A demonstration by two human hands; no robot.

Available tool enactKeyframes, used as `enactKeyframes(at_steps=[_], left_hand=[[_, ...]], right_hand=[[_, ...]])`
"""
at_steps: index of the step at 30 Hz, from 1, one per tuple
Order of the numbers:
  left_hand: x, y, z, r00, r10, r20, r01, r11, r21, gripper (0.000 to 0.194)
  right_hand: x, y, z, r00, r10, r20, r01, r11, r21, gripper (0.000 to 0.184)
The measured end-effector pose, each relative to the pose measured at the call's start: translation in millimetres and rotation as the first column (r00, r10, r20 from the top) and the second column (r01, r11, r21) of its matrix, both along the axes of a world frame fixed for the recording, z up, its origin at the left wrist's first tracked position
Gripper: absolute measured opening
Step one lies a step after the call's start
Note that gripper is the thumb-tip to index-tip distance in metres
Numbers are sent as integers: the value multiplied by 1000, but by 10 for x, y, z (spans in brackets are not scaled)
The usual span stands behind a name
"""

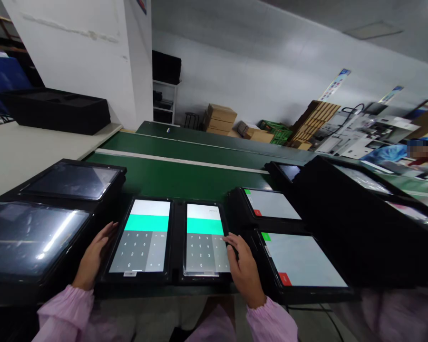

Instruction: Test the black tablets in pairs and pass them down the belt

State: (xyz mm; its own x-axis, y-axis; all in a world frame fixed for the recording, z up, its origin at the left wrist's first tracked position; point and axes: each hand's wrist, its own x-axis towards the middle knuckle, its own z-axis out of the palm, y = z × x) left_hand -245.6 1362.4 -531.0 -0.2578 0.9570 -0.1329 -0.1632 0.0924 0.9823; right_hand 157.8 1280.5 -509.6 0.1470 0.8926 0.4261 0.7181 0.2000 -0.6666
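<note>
Two tablets lie side by side before me, each showing a calculator keypad below a turquoise band. My left hand (95, 256) rests at the left edge of the left tablet (139, 237), fingers stretched out and holding nothing. Over the right side of the right tablet (202, 247) lies my right hand (243, 266), its fingers extended and a fingertip at the screen near the top row of keys. Small dark digits stand in that tablet's white display strip, while the left one's strip is blank. Both hands have pink elastic cuffs.
Two dark-screened tablets (32, 237) lie in black foam at the left. On the right, two tablets (303, 259) show pale screens with green and red corners. Black foam trays (345, 223) are stacked beyond. A green work surface (171, 178) runs behind; a person (421, 152) is at far right.
</note>
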Motion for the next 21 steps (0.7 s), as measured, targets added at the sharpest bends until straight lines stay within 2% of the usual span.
enactKeyframes(at_steps=[10, 21], left_hand=[[12, -13, 31, 969, -30, -244, 38, 999, 29, 62], [87, -69, 136, 963, 31, -268, -23, 999, 34, 51]], right_hand=[[-26, -4, -17, 999, 18, 38, -20, 997, 73, 28], [-8, -77, 35, 999, 32, -16, -31, 998, 54, 29]])
